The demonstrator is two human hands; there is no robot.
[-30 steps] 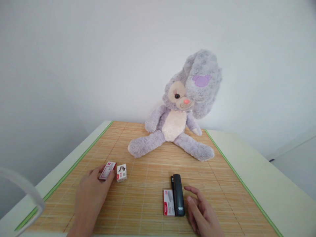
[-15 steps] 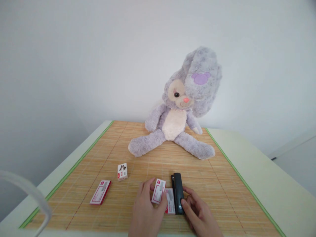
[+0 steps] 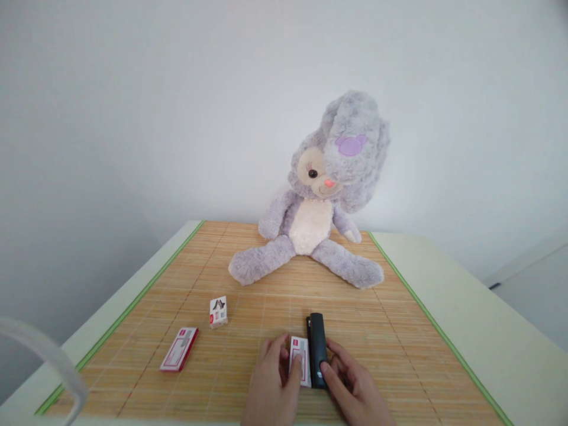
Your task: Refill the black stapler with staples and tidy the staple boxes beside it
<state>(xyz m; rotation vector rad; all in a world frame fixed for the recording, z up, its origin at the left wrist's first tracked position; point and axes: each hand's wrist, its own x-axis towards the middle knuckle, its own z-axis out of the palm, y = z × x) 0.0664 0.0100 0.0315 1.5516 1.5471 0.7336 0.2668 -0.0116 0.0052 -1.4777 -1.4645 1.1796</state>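
My left hand (image 3: 276, 378) is closed on a small white card with red print (image 3: 303, 362), thumb on its top face and fingers along its left side. The card lies low on the mat, its right edge against a black stapler (image 3: 318, 349). My right hand (image 3: 355, 384) grips the stapler from the right, with the thumb on its top near the front end. The second card seen beneath it before is now covered. Whether the card's edge sits between the stapler's jaws I cannot tell.
A stack of white cards with red edges (image 3: 178, 349) lies on the left of the bamboo mat (image 3: 257, 313). Near it stands a small white box with a stapler picture (image 3: 218, 312). A grey plush rabbit (image 3: 310, 228) sits at the back. A white curved bar (image 3: 48, 349) crosses the left edge.
My left hand has moved right and slightly down, bringing its card over the lower one and against the stapler. My right hand keeps its hold on the stapler. The view shifted slightly.
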